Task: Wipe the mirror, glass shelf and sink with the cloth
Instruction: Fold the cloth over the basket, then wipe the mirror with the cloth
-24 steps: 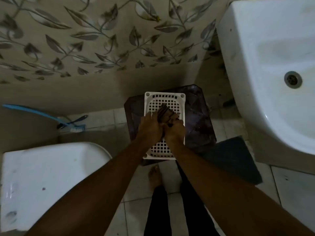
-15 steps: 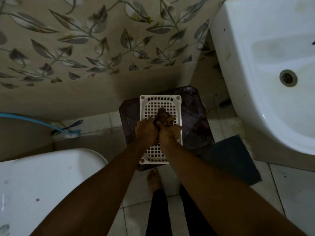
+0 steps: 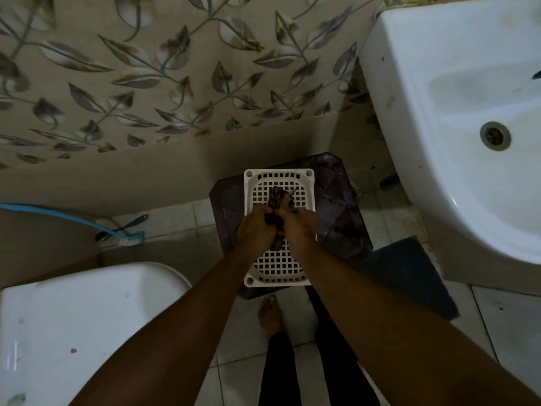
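A dark, bunched cloth (image 3: 278, 197) is gripped between both my hands over a white perforated plastic tray (image 3: 278, 266). My left hand (image 3: 254, 230) and my right hand (image 3: 298, 227) are pressed close together, both closed on the cloth, with a twisted end sticking out above the fingers. The tray lies on a dark plastic stool (image 3: 342, 212) on the floor. The white sink (image 3: 456, 118) with its metal drain (image 3: 494, 135) fills the upper right. Mirror and glass shelf are out of view.
A white toilet (image 3: 73, 323) sits at lower left. A blue-handled brush (image 3: 128, 237) lies on the tiled floor by the leaf-patterned wall (image 3: 146, 83). A dark mat (image 3: 409, 271) lies under the sink. My bare foot (image 3: 270, 315) stands below the stool.
My hands stay clamped on the cloth over the tray; the cloth's free end looks more tightly twisted. The view has shifted slightly.
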The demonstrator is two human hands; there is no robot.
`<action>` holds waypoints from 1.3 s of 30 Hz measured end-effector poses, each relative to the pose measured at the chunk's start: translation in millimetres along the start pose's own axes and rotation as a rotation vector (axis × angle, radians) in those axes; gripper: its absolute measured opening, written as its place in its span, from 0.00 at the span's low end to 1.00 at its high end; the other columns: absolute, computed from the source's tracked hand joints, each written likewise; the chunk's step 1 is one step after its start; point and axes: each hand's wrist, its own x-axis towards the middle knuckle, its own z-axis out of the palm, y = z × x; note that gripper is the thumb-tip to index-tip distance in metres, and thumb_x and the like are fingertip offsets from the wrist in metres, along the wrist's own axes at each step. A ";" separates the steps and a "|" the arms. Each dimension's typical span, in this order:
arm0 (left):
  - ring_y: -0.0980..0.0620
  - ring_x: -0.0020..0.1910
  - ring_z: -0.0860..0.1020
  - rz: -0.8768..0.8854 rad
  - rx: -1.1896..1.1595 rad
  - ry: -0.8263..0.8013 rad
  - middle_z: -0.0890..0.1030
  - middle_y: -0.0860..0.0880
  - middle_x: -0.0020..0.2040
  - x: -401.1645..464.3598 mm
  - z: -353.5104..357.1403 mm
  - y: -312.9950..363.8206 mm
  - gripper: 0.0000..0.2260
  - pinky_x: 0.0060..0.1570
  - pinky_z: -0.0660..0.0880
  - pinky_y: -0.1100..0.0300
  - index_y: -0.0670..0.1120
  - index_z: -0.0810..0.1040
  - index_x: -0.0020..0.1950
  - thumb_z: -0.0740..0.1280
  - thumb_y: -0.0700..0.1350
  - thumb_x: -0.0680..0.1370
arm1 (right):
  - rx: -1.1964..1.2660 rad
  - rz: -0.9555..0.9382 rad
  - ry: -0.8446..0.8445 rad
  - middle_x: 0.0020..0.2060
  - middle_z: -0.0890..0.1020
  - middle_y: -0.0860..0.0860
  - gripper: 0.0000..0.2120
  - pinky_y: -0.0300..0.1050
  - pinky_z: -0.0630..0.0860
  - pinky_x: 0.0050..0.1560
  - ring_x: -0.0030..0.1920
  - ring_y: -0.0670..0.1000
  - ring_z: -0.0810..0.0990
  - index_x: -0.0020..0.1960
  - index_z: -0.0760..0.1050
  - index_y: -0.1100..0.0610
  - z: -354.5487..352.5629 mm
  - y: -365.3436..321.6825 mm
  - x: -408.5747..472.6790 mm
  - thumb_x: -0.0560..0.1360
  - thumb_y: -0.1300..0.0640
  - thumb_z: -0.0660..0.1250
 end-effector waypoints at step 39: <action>0.52 0.34 0.85 0.643 -0.256 0.091 0.86 0.53 0.39 -251.4 -47.9 348.2 0.14 0.41 0.83 0.44 0.51 0.78 0.57 0.74 0.47 0.73 | 0.283 -0.793 -0.130 0.52 0.86 0.50 0.16 0.54 0.79 0.57 0.54 0.51 0.84 0.62 0.79 0.51 -252.7 -266.1 -276.4 0.81 0.65 0.59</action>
